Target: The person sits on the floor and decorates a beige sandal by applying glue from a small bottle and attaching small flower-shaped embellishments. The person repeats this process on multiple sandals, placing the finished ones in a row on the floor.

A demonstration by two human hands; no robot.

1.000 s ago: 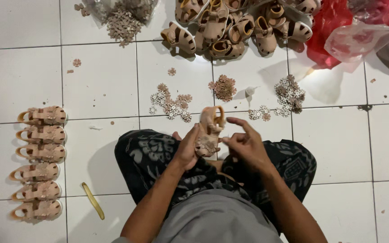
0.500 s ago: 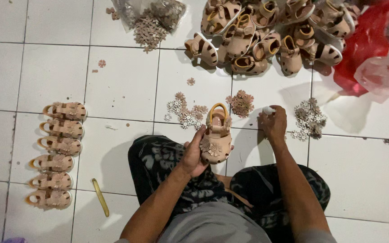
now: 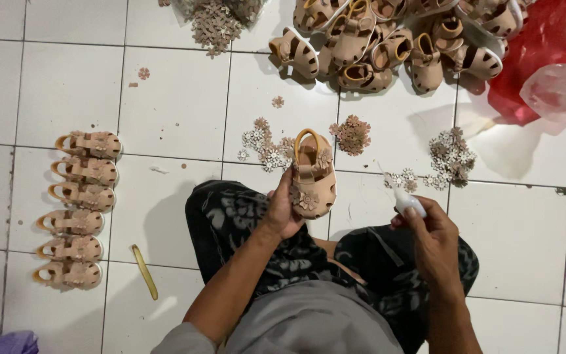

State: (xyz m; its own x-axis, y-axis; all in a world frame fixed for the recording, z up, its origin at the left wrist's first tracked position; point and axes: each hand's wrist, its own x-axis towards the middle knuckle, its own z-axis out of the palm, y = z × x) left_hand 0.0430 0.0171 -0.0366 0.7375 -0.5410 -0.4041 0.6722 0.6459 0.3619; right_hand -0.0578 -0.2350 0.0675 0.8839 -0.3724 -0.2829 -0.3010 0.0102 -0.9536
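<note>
We are sitting cross-legged on a floor (image 3: 67, 85) of white tiles with dark grout lines, looking down into our lap. A pile of sandals (image 3: 388, 36) is lying at the top of the view, beside red and clear plastic bags (image 3: 538, 72). Small flower pieces (image 3: 352, 134) are lying in loose heaps on the tiles ahead of us. A row of six finished sandals (image 3: 76, 210) is running down the left side, and a yellow strip (image 3: 144, 272) is lying near it.

Our left hand (image 3: 283, 213) is gripping a tan sandal (image 3: 312, 174) from its side, fingers curled around it, above our left knee. Our right hand (image 3: 430, 229) is closed around a small white tube (image 3: 406, 200), its tip pointing up and left.

Compared with half a second ago, our right hand is no longer reaching out to the flowers on the floor; it is now drawn back over the right knee, well apart from the sandal.
</note>
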